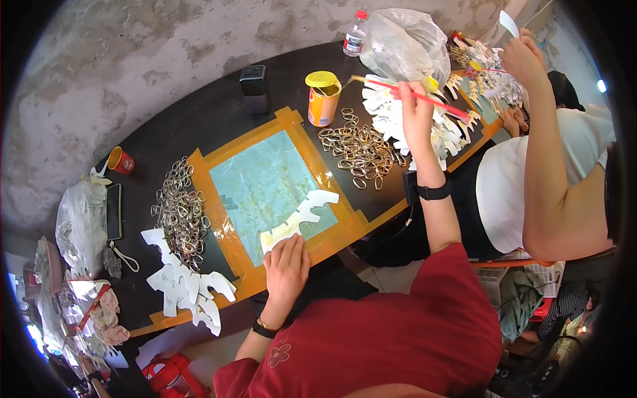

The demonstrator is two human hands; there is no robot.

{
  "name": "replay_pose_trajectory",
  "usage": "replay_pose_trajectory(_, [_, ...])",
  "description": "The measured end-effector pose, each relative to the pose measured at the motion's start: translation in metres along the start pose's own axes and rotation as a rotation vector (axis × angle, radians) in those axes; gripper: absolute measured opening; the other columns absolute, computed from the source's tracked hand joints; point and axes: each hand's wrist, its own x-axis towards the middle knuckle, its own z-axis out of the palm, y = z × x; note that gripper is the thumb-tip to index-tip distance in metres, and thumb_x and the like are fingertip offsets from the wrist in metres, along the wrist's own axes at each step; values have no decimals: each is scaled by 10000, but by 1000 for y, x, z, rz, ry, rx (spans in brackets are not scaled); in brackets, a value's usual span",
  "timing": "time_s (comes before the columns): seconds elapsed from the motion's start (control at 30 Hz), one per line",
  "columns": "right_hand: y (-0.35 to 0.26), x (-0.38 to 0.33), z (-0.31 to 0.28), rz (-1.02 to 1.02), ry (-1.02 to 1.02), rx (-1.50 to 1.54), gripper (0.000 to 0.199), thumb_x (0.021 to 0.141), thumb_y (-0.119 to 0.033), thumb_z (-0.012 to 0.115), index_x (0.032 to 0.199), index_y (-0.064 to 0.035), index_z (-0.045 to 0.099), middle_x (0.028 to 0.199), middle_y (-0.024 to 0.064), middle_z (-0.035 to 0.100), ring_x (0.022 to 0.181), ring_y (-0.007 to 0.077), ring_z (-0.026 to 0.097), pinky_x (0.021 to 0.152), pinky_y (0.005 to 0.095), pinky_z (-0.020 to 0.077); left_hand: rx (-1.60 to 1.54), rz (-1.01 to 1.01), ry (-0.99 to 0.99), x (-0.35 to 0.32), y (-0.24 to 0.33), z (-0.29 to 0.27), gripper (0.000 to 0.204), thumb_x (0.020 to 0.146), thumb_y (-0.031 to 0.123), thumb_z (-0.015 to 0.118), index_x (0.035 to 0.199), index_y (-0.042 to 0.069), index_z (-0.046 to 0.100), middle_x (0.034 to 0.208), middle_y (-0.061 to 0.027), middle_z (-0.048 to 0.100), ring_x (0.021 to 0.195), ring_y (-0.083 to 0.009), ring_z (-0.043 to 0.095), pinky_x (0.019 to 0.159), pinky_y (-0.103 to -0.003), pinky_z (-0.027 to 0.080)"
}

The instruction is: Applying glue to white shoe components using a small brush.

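Note:
My left hand presses its fingers together on the lower end of a white cut-out piece with notched, curved edges. The piece lies on a light blue sheet bordered with brown tape, and yellowish smears show on its lower part. Raised over the table's right side, my right hand is closed around a thin red-handled brush. The brush points left, its tip near an orange tin with a yellow rim. Beneath that hand spreads a heap of white cut-outs.
Metal rings lie in piles left and right of the sheet. More white cut-outs overlap at the front left. Behind stand a black box, a bottle and a plastic bag. A co-worker's arm is raised at right.

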Motion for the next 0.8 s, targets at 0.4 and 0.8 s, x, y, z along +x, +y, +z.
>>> replay_pose_trajectory(0.4, [-47,-57,-24,201,-71,991,311,1001,-205,480,1182,30,573,1125,163,621,1117,235,569,1098,440,385,-21,-35,22,8,-1,0,316,810,102,701,1120,50,674,1156,-47,661,1046,-218,600,894,-360,419])
replay_pose_trajectory(0.8, [-38,-204,-10,-157,-580,147,100,834,37,587,913,22,646,908,141,687,842,293,664,797,367,524,-21,-46,16,0,-2,5,342,794,82,710,1130,39,668,1156,-35,660,1040,-195,605,873,-330,419])
